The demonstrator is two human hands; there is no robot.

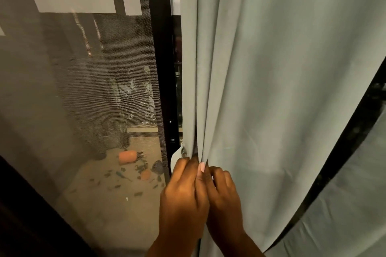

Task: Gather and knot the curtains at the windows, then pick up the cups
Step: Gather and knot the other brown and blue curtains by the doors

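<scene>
curtain (282, 69) | pale grey-green | hanging | left edge bunched in folds

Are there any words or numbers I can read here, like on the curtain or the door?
None. The curtain is plain, and the door frame shows no letters. The orange pot outside, behind the screen, is too blurred to show any label.

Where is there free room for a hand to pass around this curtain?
Free: the narrow gap between the curtain edge and the dark door frame, above the hands. Crowded: low at the folds, where the left hand and right hand pinch the fabric together.
</scene>
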